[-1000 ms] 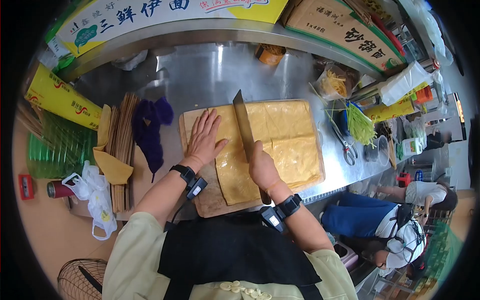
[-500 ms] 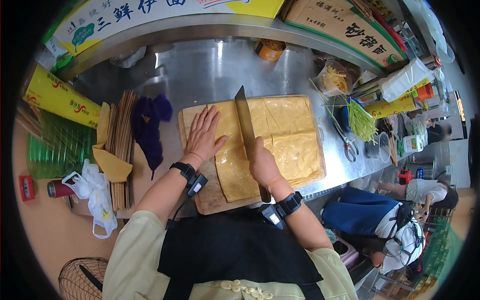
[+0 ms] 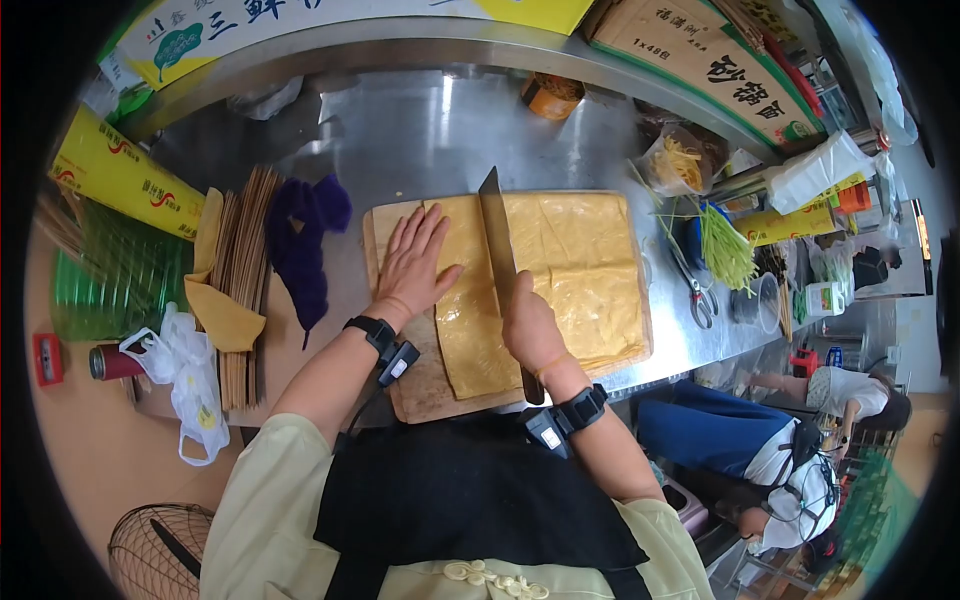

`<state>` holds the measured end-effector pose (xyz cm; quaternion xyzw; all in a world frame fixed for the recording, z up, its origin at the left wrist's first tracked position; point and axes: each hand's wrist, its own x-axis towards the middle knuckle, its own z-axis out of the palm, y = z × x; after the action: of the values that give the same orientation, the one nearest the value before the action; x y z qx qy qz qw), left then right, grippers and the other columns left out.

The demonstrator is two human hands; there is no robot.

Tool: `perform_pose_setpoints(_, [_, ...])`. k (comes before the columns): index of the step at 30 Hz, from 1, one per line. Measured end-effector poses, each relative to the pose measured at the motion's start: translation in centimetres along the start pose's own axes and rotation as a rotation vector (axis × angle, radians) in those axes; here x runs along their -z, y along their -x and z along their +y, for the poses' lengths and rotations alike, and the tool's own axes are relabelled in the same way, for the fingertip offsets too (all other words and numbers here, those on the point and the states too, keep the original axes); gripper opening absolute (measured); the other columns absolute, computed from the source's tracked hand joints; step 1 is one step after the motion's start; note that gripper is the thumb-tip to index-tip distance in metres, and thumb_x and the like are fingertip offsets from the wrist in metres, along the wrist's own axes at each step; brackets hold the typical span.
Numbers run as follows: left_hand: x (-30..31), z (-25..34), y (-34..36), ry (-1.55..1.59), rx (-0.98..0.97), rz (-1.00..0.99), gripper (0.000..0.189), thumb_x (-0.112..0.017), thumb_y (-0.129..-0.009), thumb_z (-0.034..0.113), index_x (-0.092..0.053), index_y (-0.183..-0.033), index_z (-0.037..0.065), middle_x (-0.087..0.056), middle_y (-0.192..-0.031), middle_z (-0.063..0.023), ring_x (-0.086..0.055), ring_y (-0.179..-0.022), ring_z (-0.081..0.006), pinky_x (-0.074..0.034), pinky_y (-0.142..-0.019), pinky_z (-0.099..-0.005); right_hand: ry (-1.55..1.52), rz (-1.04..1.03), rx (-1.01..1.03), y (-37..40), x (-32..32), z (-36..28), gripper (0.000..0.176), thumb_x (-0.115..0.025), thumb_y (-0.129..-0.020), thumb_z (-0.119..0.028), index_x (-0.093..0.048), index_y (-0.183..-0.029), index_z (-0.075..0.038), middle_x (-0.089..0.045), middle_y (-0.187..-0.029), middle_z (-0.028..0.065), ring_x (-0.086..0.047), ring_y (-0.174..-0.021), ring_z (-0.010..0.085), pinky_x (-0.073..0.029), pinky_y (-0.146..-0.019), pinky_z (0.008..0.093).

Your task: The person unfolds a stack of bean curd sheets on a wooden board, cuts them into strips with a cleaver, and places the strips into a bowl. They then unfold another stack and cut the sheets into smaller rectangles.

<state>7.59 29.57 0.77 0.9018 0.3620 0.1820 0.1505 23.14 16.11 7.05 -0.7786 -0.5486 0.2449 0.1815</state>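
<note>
Yellow tofu-skin-like sheets [image 3: 580,270] lie stacked and flat over a wooden cutting board [image 3: 415,385]. My right hand [image 3: 533,325] is wrapped round a long-bladed kitchen knife [image 3: 495,225]. The blade stands on edge across the sheets, left of their middle, its tip pointing away from me. Whether it has cut through cannot be seen. My left hand [image 3: 412,265] rests flat with fingers stretched out, over the left edge of the sheets and the board, a little left of the blade.
A purple cloth [image 3: 300,245] and a bundle of wooden sticks [image 3: 242,290] lie left of the board. To the right are scissors [image 3: 698,295], cut green stalks [image 3: 725,245] and a clear cup [image 3: 757,308]. A metal shelf edge [image 3: 400,45] runs along the back. Other people are at the right.
The whole view has shifted slightly. Relative to the sheets, the knife and both hands stay in nearly the same place.
</note>
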Motion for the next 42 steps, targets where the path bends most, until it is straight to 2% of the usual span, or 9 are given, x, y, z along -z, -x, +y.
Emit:
perform_pose_setpoints(5, [0.0,0.0,0.0,0.009,0.000,0.002,0.071,-0.063,-0.083,0.033,-0.037,-0.141,0.001,-0.030,-0.151,-0.0149,-0.025,-0.140,-0.0325,-0.016,-0.117,-0.0440,0.011,-0.044,-0.070,0.0,0.6,-0.9,0.028,-0.047,-0.081,0.003,-0.036,-0.107,0.007,-0.060,-0.078,0.0338,-0.059,-0.078,0.0507,-0.048,-0.068,0.0550])
perform_pose_setpoints(8, [-0.1,-0.1,0.0,0.012,-0.002,0.009,0.070,-0.063,-0.083,0.033,-0.038,-0.140,0.001,-0.030,-0.151,-0.0148,-0.026,-0.140,-0.0327,-0.017,-0.117,-0.0441,0.011,-0.033,-0.050,-0.2,0.4,-0.6,0.028,-0.047,-0.081,0.003,-0.036,-0.107,0.006,-0.059,-0.078,0.0335,-0.059,-0.077,0.0509,-0.048,-0.068,0.0550])
perform_pose_setpoints(11, [-0.1,0.0,0.0,0.017,-0.007,0.012,0.069,-0.064,-0.083,0.033,-0.039,-0.140,0.001,-0.030,-0.151,-0.0148,-0.026,-0.140,-0.0328,-0.017,-0.117,-0.0442,0.000,-0.006,0.024,-0.3,0.0,0.2,0.028,-0.046,-0.082,0.002,-0.032,-0.106,0.007,-0.057,-0.069,0.0315,-0.058,-0.066,0.0503,-0.046,-0.057,0.0545])
perform_pose_setpoints(14, [-0.1,-0.2,0.1,0.024,-0.010,0.022,0.069,-0.064,-0.083,0.033,-0.039,-0.140,0.001,-0.031,-0.151,-0.0148,-0.026,-0.140,-0.0328,-0.017,-0.117,-0.0442,0.008,-0.037,-0.030,-0.4,0.1,-0.1,0.029,-0.048,-0.082,0.001,-0.031,-0.105,0.007,-0.057,-0.068,0.0298,-0.059,-0.062,0.0469,-0.048,-0.053,0.0511])
perform_pose_setpoints(17, [-0.2,-0.2,0.2,0.024,-0.014,0.030,0.069,-0.064,-0.083,0.032,-0.039,-0.139,0.001,-0.031,-0.151,-0.0150,-0.026,-0.140,-0.0329,-0.018,-0.117,-0.0441,-0.084,-0.086,-0.118,-0.3,0.4,-0.6,0.032,-0.047,-0.082,0.001,-0.034,-0.111,0.006,-0.059,-0.078,0.0337,-0.059,-0.078,0.0509,-0.048,-0.068,0.0547])
perform_pose_setpoints(26, [-0.2,-0.2,0.1,0.022,-0.002,0.005,0.069,-0.063,-0.084,0.033,-0.039,-0.139,-0.001,-0.031,-0.151,-0.0154,-0.025,-0.140,-0.0325,-0.016,-0.117,-0.0439,-0.031,-0.106,-0.108,-0.1,-0.2,-0.1,0.030,-0.044,-0.085,0.001,-0.032,-0.112,0.006,-0.060,-0.081,0.0338,-0.059,-0.079,0.0510,-0.048,-0.067,0.0543])
perform_pose_setpoints(29, [-0.3,-0.4,0.1,0.020,0.005,0.007,0.069,-0.063,-0.084,0.034,-0.039,-0.139,0.000,-0.030,-0.151,-0.0154,-0.025,-0.140,-0.0321,-0.015,-0.118,-0.0438,0.002,-0.038,-0.061,0.3,-0.6,-0.2,0.028,-0.044,-0.085,0.001,-0.033,-0.110,0.006,-0.060,-0.079,0.0333,-0.059,-0.078,0.0509,-0.048,-0.066,0.0544])
perform_pose_setpoints(32, [-0.3,-0.3,0.1,0.016,0.010,0.000,0.070,-0.063,-0.084,0.034,-0.038,-0.140,0.000,-0.030,-0.151,-0.0153,-0.025,-0.141,-0.0318,-0.015,-0.118,-0.0435,0.014,0.026,0.023,0.5,-1.6,1.0,0.029,-0.047,-0.090,-0.005,-0.030,-0.111,0.006,-0.057,-0.067,0.0293,-0.057,-0.064,0.0484,-0.044,-0.053,0.0529])
perform_pose_setpoints(42, [-0.3,-0.3,0.1,-0.020,0.015,-0.001,0.070,-0.061,-0.085,0.039,-0.039,-0.140,0.002,-0.030,-0.151,-0.0134,-0.025,-0.141,-0.0295,-0.013,-0.118,-0.0422,0.020,0.013,0.000,0.3,-1.4,0.5,0.029,-0.047,-0.090,-0.005,-0.030,-0.111,0.005,-0.059,-0.071,0.0298,-0.057,-0.068,0.0493,-0.045,-0.058,0.0544])
